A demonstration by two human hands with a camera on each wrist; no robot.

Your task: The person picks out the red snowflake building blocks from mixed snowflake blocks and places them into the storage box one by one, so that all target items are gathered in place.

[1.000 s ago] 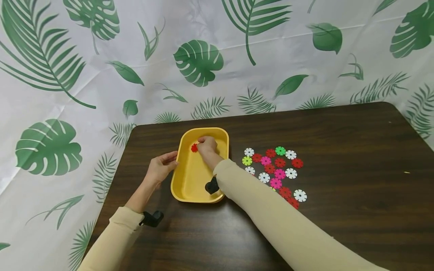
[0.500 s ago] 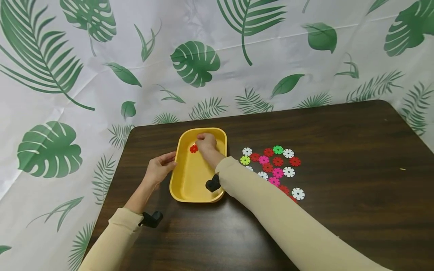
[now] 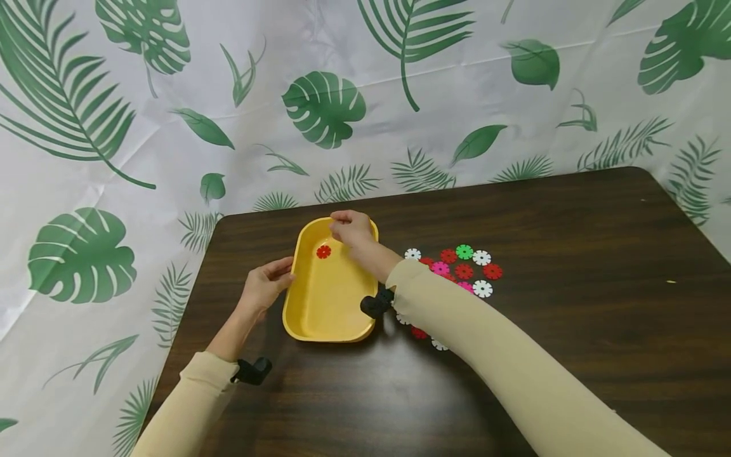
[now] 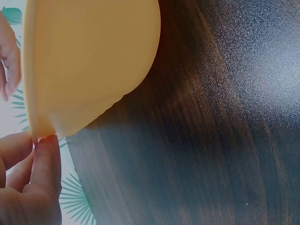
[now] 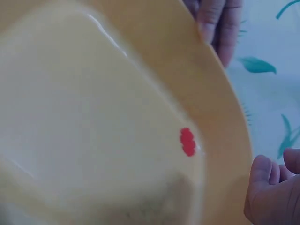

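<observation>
A yellow tray point(image 3: 320, 304) is set on the dark bench point(image 3: 571, 241), its long axis running from the near edge toward the leaf-printed backdrop point(image 3: 171, 127) behind it. A single red disc point(image 3: 323, 251) is seen lying flat on the tray's floor, near the far end. The tray's left rim is pinched by the left hand point(image 3: 265, 285); this grip is shown closely in the left wrist view, where thumb and fingertips point(image 4: 47, 154) are pressed to the rim edge. The right hand point(image 3: 351, 228) is held over the tray's far rim with fingers loosely curled and nothing between them. Just to the right of the tray, a cluster of coloured discs point(image 3: 465, 266) is shown only in the head view.
</observation>
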